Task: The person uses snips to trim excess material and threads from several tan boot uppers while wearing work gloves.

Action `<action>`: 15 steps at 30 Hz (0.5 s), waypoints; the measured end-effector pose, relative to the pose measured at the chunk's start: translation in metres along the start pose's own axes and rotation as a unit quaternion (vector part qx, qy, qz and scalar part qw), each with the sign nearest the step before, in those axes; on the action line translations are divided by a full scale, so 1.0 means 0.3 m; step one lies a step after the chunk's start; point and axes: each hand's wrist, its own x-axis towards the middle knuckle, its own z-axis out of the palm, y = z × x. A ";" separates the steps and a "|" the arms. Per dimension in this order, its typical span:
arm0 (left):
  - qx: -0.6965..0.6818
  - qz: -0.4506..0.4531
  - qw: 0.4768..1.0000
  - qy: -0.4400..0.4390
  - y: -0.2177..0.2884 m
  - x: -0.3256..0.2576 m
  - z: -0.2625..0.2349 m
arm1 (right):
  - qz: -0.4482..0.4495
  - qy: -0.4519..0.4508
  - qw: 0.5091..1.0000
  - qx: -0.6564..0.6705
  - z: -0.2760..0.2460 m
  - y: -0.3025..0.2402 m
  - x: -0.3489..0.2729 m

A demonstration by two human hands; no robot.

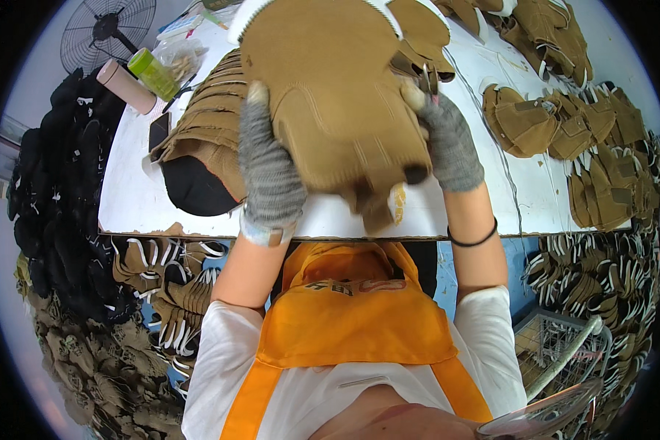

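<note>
Head view: tan glove piece [337,95] held up over table [132,198], between both hands. Left hand [268,165] pinches its left edge w/ thumb on top; right hand [447,139] pinches right edge, small snips [430,77] alongside. Looks light, soft, floppy fabric; best gripped at edges.

I see a grey knitted glove with open fingertips on my left hand [270,172] and one on my right hand [451,143]. A thin black band circles my right wrist. I wear a white short-sleeved shirt under an orange apron.
</note>
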 end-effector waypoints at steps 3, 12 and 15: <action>0.072 0.036 0.997 0.018 -0.037 0.083 -0.086 | 0.034 -0.043 0.989 0.136 -0.013 0.055 0.145; 0.170 0.006 0.985 -0.016 -0.167 0.107 -0.151 | 0.192 0.078 0.950 0.234 -0.082 0.010 -0.061; 0.105 -0.074 0.991 -0.049 -0.173 0.097 -0.140 | 0.161 0.033 0.983 0.081 -0.141 0.021 -0.087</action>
